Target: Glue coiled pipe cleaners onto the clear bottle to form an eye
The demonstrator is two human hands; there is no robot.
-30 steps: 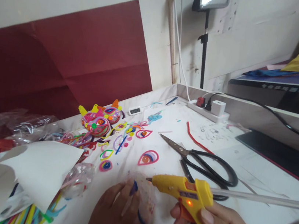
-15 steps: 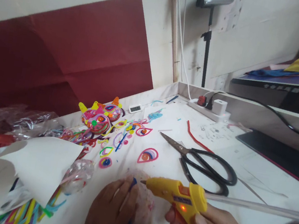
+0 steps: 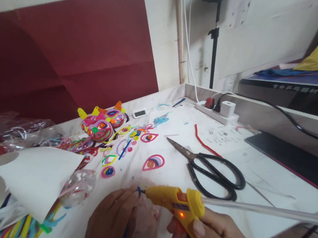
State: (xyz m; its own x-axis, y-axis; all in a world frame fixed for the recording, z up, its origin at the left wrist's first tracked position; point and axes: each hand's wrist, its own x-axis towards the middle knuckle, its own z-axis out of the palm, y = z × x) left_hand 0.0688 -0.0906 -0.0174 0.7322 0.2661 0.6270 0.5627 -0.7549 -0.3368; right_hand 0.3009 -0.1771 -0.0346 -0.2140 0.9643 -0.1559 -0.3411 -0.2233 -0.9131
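Note:
In my right hand [image 3: 213,237] is a yellow hot glue gun [image 3: 176,204], its small light glowing orange and a long clear glue stick [image 3: 264,211] running out of its back. My left hand [image 3: 112,219] pinches a blue pipe cleaner [image 3: 125,236]; its curled tip shows above my fingers. The gun's nozzle meets that tip, or is very close to it. Under and beside the left hand lies a crumpled clear plastic piece [image 3: 147,220]. Beyond the hands, a pink-edged eye shape [image 3: 153,163] rests on the white table, with a pink-and-blue eye [image 3: 108,172] to its left.
Large black-handled scissors [image 3: 213,174] lie beyond the glue gun. Two colourful animal heads [image 3: 98,126] stand at the back left. A power strip [image 3: 217,113] and a black tablet-like slab [image 3: 292,159] are at the right. Paper [image 3: 36,172] covers pipe cleaners at left.
The glue gun has moved left until its nozzle is at the blue pipe cleaner's tip. My view has shifted slightly, and the left hand keeps its pinch.

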